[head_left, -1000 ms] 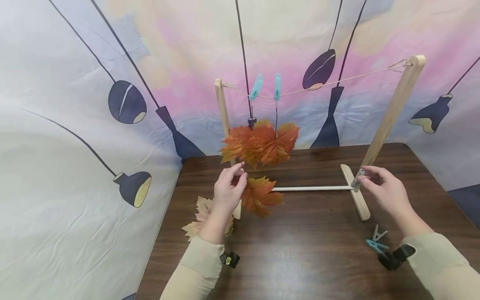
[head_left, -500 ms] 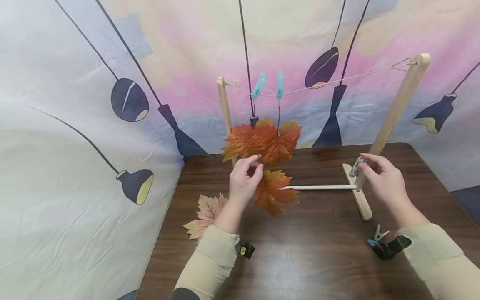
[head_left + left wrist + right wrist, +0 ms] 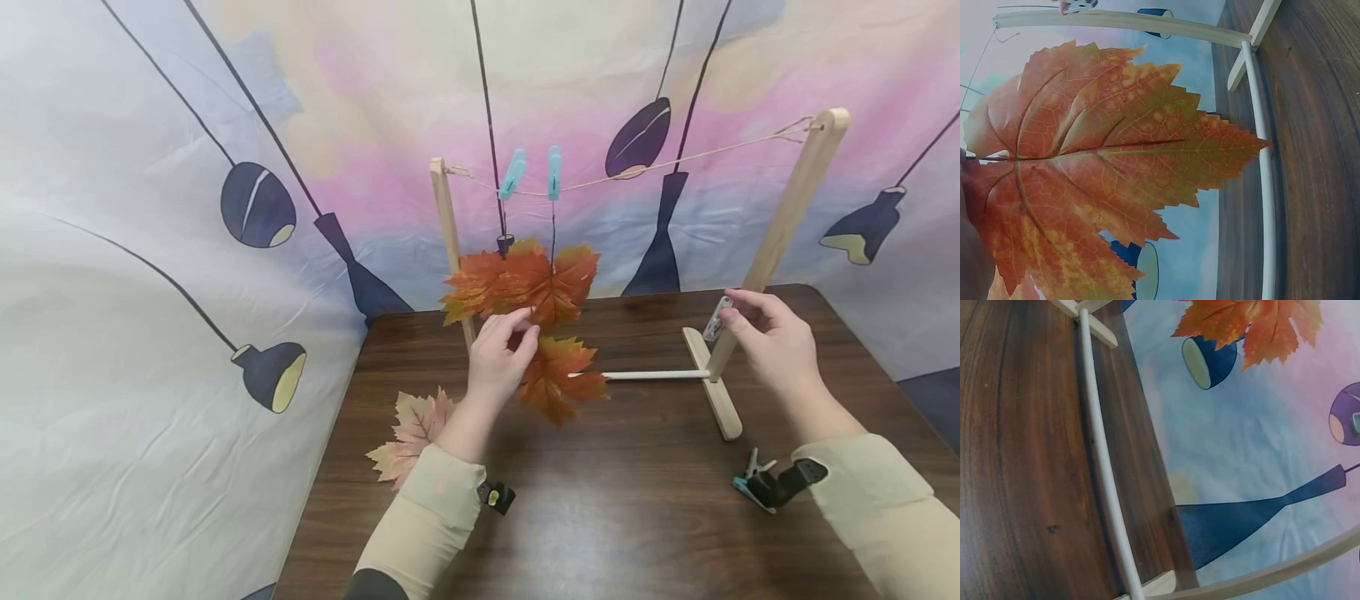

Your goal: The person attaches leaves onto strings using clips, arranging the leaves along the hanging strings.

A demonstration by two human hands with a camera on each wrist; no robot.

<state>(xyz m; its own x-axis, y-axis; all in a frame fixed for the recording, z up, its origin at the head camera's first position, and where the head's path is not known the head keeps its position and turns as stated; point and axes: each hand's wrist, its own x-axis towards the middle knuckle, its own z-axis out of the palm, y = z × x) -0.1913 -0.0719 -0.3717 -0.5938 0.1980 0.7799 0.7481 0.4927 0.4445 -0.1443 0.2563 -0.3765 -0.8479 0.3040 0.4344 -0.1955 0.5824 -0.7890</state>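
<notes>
Left of centre in the head view, my left hand (image 3: 497, 362) pinches an orange artificial maple leaf (image 3: 561, 383) by its stem. This leaf (image 3: 1104, 150) fills much of the left wrist view. My right hand (image 3: 780, 354) holds a grey clothespin (image 3: 717, 319) between thumb and fingers, beside the right wooden post (image 3: 780, 233). Behind my left hand, orange leaves (image 3: 525, 283) hang by their stems from a string (image 3: 667, 164), under two light-blue clothespins (image 3: 554, 173). My right hand is outside the right wrist view.
A pale pink-beige leaf (image 3: 408, 433) lies on the brown table (image 3: 600, 517), partly behind my left forearm. Grey and blue clothespins (image 3: 752, 483) lie near my right wrist. A white rod (image 3: 652, 375) runs low to the right post; the left post (image 3: 446, 217) stands farther back.
My left hand has moved right with the orange leaf, away from the pale leaf. My right hand has risen slightly with the grey clothespin. The hanging leaves stay in place.
</notes>
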